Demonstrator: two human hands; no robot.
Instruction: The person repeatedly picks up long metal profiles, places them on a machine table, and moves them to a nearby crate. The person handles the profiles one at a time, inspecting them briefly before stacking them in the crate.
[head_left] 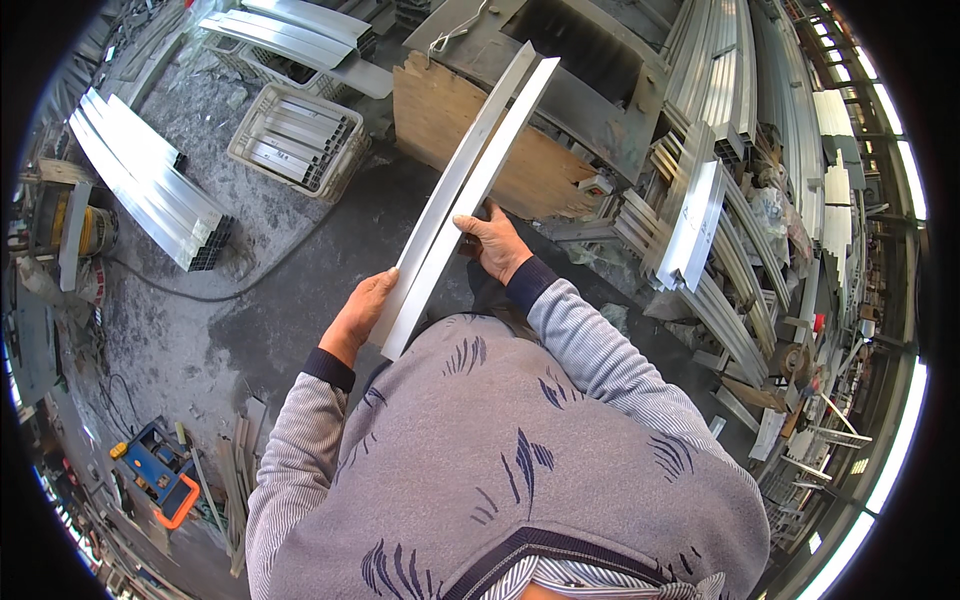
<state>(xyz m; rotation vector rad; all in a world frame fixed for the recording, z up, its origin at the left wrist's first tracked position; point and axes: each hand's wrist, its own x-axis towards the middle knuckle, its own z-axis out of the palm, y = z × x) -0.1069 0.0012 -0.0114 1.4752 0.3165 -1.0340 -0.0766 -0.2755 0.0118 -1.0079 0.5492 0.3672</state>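
Observation:
A long silvery metal profile (pixel 497 160) slants up and away from my waist, held between both hands. It shows two bright lengthwise strips with a dark gap between them; whether it is one channel or two bars side by side, I cannot tell. My left hand (pixel 357 312) grips its left edge near the close end, fingers partly hidden underneath. Farther up, my right hand (pixel 497 245) closes on the right edge, with the thumb on top. The far end reaches over a brown wooden board (pixel 470 140) and a dark metal-topped bench (pixel 600 130).
A light plastic crate (pixel 237 150) of short metal pieces stands ahead left, near stacked profiles (pixel 150 185). Racked long profiles (pixel 700 70) and a pale angled piece (pixel 695 225) are at right. A black cable (pixel 225 297) crosses the floor; a blue-and-orange tool (pixel 165 475) lies lower left.

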